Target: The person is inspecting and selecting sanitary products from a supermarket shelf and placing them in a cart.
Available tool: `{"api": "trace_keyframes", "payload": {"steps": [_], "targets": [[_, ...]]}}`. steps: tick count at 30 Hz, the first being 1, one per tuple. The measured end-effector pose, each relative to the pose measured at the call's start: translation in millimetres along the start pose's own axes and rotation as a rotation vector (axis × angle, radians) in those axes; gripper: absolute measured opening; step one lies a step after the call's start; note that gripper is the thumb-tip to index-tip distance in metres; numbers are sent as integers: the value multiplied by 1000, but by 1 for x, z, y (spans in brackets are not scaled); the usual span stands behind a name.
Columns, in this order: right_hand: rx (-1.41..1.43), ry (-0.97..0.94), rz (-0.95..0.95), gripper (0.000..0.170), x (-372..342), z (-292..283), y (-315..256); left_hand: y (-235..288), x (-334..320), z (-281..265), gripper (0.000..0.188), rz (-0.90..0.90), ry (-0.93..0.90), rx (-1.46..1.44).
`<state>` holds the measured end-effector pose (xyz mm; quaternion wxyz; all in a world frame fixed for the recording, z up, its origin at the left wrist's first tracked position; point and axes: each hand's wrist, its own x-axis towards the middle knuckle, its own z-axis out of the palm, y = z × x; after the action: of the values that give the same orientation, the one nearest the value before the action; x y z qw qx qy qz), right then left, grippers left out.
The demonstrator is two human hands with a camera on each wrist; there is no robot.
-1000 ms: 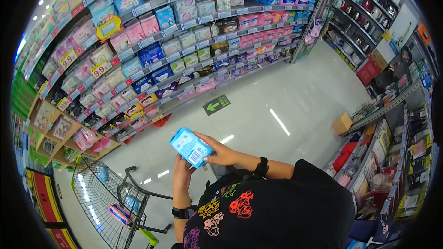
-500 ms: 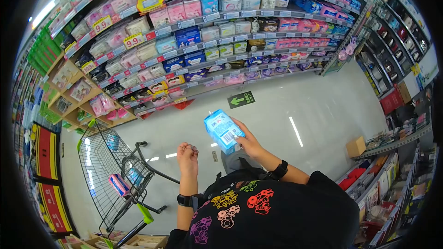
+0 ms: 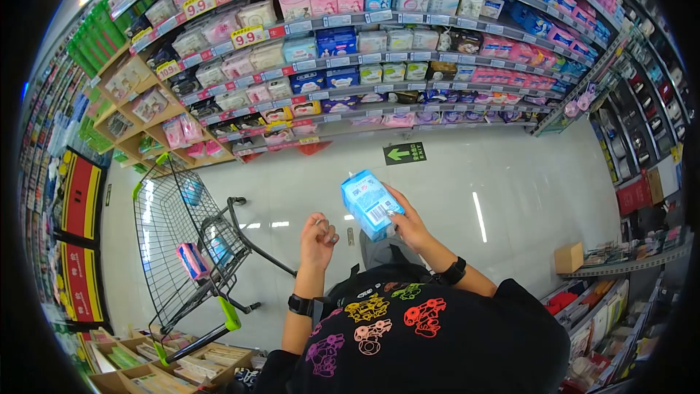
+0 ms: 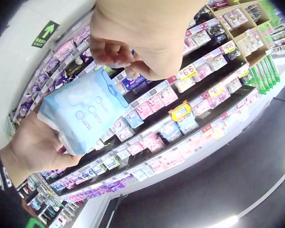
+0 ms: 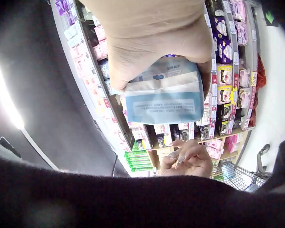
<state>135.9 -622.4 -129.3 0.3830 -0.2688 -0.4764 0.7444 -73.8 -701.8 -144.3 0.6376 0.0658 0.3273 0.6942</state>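
Observation:
My right hand (image 3: pixel 410 227) grips a light-blue soft pack (image 3: pixel 367 200) by its right side, in front of my body. A barcode and printed text face up towards me in the head view. From the left wrist view the pack (image 4: pixel 85 111) shows a pale blue face with round icons, the right thumb lying along its lower edge. My left hand (image 3: pixel 318 242) is raised to the left of the pack, apart from it, its fingers loosely curled and holding nothing. In the right wrist view the left hand (image 5: pixel 187 159) appears beyond the pack's printed end (image 5: pixel 166 102).
A wire shopping cart (image 3: pixel 164 248) stands at my left, holding a pink-and-blue pack (image 3: pixel 192 260) and blue packs. Ahead runs a long shelf (image 3: pixel 350 62) of packaged goods. A green exit sign (image 3: pixel 405 154) marks the floor. More shelving (image 3: pixel 605 321) and a cardboard box (image 3: pixel 569 257) are on the right.
One second ago both hands held the blue pack; the left hand has since let go and moved away to the left. The right hand keeps the pack. The head view has swung leftward.

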Motion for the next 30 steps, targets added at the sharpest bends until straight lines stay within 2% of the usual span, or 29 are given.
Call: {"api": "trace_keyframes", "payload": {"steps": [5,14,20,23,26,28,30], "targets": [[11,-18,34,61,5,4,-5,4,-2,2,25,-9,-23,2],[-11,-37,-18,59,14,-5,5,5,3,12,21,-83,-128,31],[-51,-25,17,59,12,-8,5,2,10,3,8,-70,-240,35],[-56,-27,6,59,12,-7,3,2,13,0,7,-36,-332,81],[47,19,59,58,12,-1,-1,-4,6,7,8,64,-149,406],[76,8,29,58,15,-1,4,-1,8,-5,9,40,-267,324],[87,-10,33,58,20,1,7,-3,9,-4,9,103,-219,392]]}}
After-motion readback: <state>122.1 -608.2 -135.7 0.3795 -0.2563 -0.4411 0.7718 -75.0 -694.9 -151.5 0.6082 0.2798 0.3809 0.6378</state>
